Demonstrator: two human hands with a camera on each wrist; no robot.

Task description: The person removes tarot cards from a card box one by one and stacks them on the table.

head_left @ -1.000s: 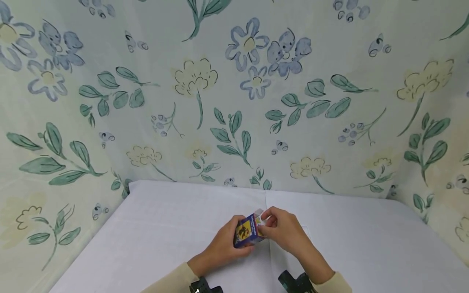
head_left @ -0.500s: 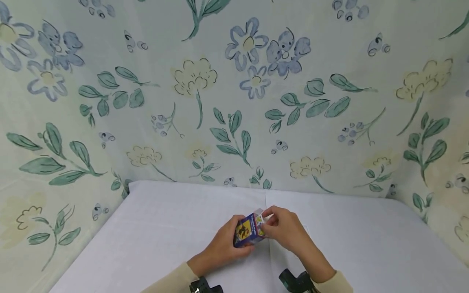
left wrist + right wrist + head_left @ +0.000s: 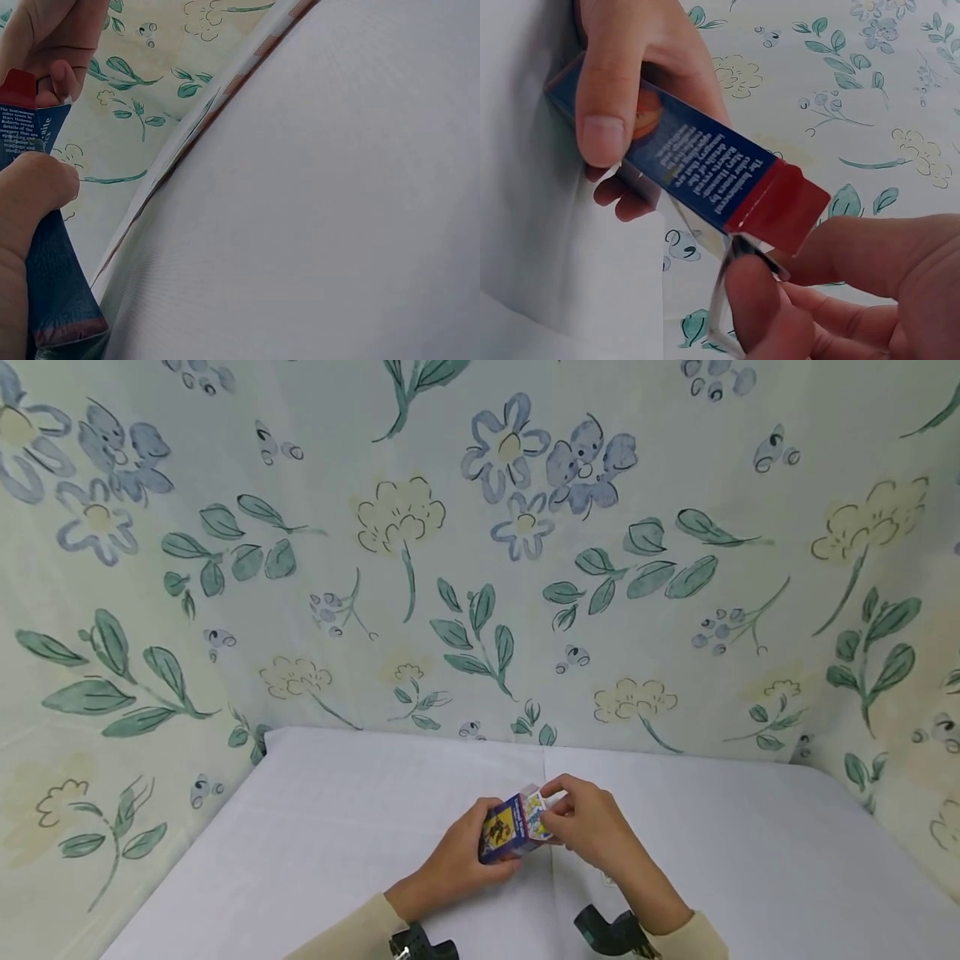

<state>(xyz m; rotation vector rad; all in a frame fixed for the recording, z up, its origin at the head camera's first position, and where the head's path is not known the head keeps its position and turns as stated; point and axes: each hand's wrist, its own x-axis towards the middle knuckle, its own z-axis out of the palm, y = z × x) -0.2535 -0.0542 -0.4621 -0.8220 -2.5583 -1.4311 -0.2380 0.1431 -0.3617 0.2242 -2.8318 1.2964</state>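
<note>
1. The box [image 3: 501, 831] is held above the white table [image 3: 360, 827], between the two hands of the person.
2. In the head view, its long axis goes slantwise, from the lower left, inside the left hand [image 3: 459, 860], to the upper right, where its opened end points to the right hand [image 3: 592, 822]. In the left wrist view, the same end points upward.
3. The left hand is wrapped around the box, the thumb on one face and the fingers opposite.
4. The right hand has thumb and forefinger closed together at the mouth, pinching a thin piece [image 3: 720, 300] with pale edge; whether it is flap or content, one cannot tell.
5. Both wrist views show a red flap [image 3: 784, 206] and a blue written face; only the head view shows the yellow picture panel.
6. Readable from the left wrist are "color tones" and "details of the"; in the head view, the lettering is too small.
</note>
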